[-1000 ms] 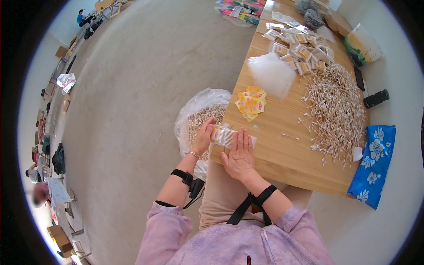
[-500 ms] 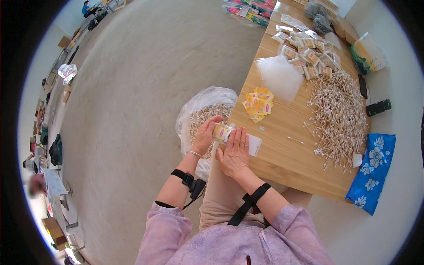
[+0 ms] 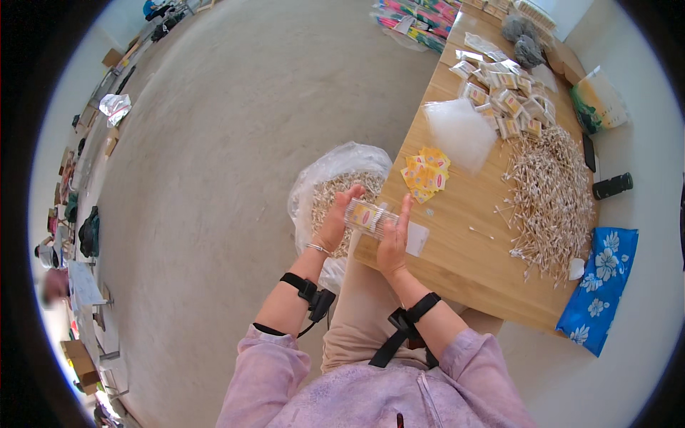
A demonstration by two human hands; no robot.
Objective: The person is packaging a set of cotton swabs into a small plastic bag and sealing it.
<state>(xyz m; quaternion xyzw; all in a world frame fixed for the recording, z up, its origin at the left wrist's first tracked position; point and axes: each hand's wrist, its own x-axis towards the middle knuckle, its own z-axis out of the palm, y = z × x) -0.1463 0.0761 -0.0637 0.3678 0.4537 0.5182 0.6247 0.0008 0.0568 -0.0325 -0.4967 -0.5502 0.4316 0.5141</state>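
A small clear bag of cotton swabs (image 3: 366,217) with a yellow label inside is held between my two hands near the table's front left corner. My left hand (image 3: 334,222) grips its left end, fingers pointing up and away from me. Against the right end lies the palm of my right hand (image 3: 393,239), its fingers straight and turned edge-up. Just right of that hand a white card (image 3: 417,240) lies at the table's edge. Yellow label cards (image 3: 426,173) are piled beyond it, and a stack of clear plastic bags (image 3: 460,134) lies farther back.
Loose cotton swabs (image 3: 549,207) are heaped along the table's right side, with filled packets (image 3: 508,100) behind. A large plastic sack of swabs (image 3: 308,187) stands on the floor beside the wooden table (image 3: 471,278). A blue floral pouch (image 3: 599,289) hangs over the right edge.
My right hand has turned from lying flat over the bag to standing edge-up at its right end. The bag shows more fully between both hands. The view has shifted slightly.
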